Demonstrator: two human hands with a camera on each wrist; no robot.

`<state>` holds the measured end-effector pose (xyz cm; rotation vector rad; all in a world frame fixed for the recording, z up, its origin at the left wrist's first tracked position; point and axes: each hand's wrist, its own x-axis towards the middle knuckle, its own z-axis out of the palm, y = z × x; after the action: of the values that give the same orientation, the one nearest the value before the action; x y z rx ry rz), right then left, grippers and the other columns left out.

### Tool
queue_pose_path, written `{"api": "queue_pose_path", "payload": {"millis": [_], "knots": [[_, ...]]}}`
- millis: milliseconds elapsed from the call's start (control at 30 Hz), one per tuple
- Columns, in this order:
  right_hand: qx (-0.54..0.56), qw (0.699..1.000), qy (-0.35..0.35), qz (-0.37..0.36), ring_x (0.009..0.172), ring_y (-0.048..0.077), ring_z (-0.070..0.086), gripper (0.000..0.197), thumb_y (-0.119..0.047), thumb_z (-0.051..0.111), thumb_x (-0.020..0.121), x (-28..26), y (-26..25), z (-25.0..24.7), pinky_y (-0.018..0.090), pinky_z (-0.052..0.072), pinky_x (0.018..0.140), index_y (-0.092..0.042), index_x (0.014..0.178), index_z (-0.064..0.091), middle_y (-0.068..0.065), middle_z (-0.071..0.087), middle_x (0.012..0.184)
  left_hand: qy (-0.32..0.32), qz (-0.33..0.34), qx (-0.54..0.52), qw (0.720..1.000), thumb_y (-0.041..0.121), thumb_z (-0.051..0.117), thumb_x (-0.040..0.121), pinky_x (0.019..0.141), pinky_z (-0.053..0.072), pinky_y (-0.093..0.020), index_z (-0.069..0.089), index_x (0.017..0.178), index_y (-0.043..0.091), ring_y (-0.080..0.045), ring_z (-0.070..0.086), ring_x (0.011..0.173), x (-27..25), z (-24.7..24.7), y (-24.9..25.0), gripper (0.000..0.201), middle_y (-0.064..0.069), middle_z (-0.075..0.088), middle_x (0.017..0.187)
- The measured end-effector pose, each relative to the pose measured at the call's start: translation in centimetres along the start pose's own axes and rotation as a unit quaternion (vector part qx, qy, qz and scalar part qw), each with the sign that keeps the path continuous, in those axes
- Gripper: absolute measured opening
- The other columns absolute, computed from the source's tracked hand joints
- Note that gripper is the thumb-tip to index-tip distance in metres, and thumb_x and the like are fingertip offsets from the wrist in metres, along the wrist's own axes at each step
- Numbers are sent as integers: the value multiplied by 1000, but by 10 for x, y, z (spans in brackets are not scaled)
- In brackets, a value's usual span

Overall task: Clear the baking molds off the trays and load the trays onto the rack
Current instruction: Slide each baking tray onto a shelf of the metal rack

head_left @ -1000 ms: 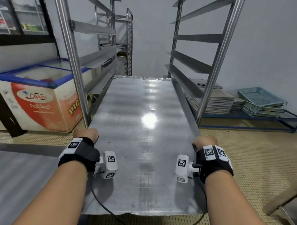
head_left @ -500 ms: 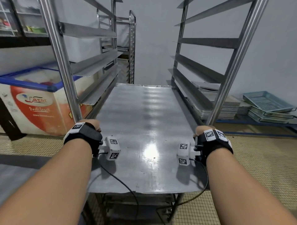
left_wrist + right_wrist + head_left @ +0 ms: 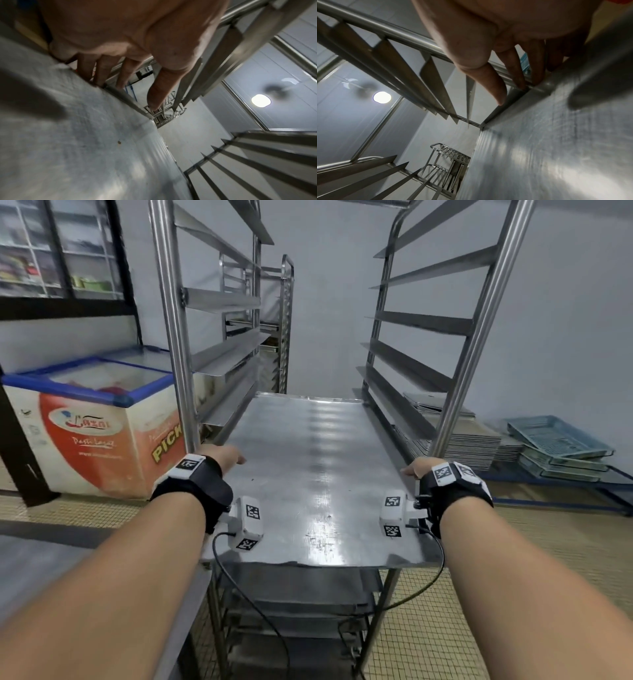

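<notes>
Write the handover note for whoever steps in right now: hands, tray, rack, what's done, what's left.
Left hand: at the tray's left edge, fingers extended along the rim, thumb lifted off the surface.
Right hand: same at the right edge, fingers straight beside the rim.
Tray: bare, no molds on it, mostly slid between the rack's side rails; its near end overhangs the front.
Done: this tray cleared and nearly loaded.
Left: push it fully home, then fetch further trays. A pile of flat trays sits on the floor to the right; whether those need loading is unclear.
</notes>
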<state>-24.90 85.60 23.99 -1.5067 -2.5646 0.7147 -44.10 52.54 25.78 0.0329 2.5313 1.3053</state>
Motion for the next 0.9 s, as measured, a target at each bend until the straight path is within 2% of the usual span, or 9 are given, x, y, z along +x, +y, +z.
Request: {"api": "queue_pose_path", "payload": {"millis": [67, 133, 233, 333, 433, 500, 567, 667, 900], "knots": [[104, 994, -9, 31, 66, 20, 59, 31, -40, 74, 82, -32, -2, -1, 28, 47, 64, -12, 77, 59, 8, 67, 87, -29, 38, -20, 999, 17, 76, 82, 105, 46, -42, 48, 137, -3, -36, 54, 124, -13, 0, -7, 66, -21, 52, 137], [220, 972, -29, 78, 71, 26, 63, 44, -32, 84, 69, -65, -2, 2, 39, 56, 78, -4, 95, 62, 10, 67, 87, -68, 53, -19, 996, 19, 78, 81, 88, 55, -37, 56, 124, -3, -31, 63, 96, -36, -4, -13, 54, -19, 61, 119], [213, 975, -27, 51, 91, 29, 67, 66, -35, 86, 67, -111, -5, 3, 44, 54, 87, -1, 118, 61, 11, 69, 104, -111, 111, 87, 984, 36, 80, 80, 58, 44, -23, 60, 103, 5, -18, 53, 68, -73, -10, -21, 44, -13, 63, 104], [98, 991, -70, -63, 96, 24, 62, 71, -52, 82, 69, -163, -10, 4, 34, 48, 83, -8, 120, 62, 6, 66, 112, -177, 216, 245, 929, 76, 72, 60, 90, 47, -32, 63, 119, 17, -18, 58, 100, -104, -10, -34, 84, -1, 62, 120], [-19, 971, -168, -170, 107, 17, 60, 95, -58, 89, 47, -193, -7, 16, 33, 46, 86, -33, 133, 56, -8, 58, 130, -229, 273, 355, 864, 91, 68, 38, 108, 38, -45, 46, 139, 37, -19, 46, 129, -113, -2, -57, 117, 10, 47, 145], [-143, 954, -147, -218, 127, 17, 49, 106, -56, 91, 44, -194, -1, 35, 41, 43, 100, -43, 138, 45, -13, 44, 143, -207, 307, 418, 829, 85, 73, 39, 110, 28, -61, 32, 144, 44, -26, 31, 141, -113, 6, -70, 120, 17, 32, 154], [-189, 947, -72, -249, 131, 18, 43, 95, -45, 87, 53, -189, 5, 52, 54, 40, 104, -49, 136, 41, -17, 39, 146, -162, 322, 453, 815, 54, 80, 63, 108, 17, -72, 22, 146, 47, -34, 16, 148, -111, 15, -79, 101, 16, 20, 159], [-194, 937, -9, -290, 130, 18, 45, 79, -16, 69, 67, -185, 10, 68, 48, 39, 107, -44, 136, 44, -14, 42, 146, -113, 330, 470, 811, 17, 68, 78, 108, 13, -74, 19, 146, 47, -35, 12, 149, -102, 23, -85, 90, 12, 16, 161], [-216, 918, 92, -320, 119, 22, 51, 52, -21, 58, 83, -162, 6, 87, 35, 48, 90, -37, 132, 48, -12, 53, 133, -82, 367, 473, 797, 20, 65, 74, 107, 22, -68, 22, 146, 46, -27, 27, 138, -68, 31, -78, 88, 12, 28, 151]]}}
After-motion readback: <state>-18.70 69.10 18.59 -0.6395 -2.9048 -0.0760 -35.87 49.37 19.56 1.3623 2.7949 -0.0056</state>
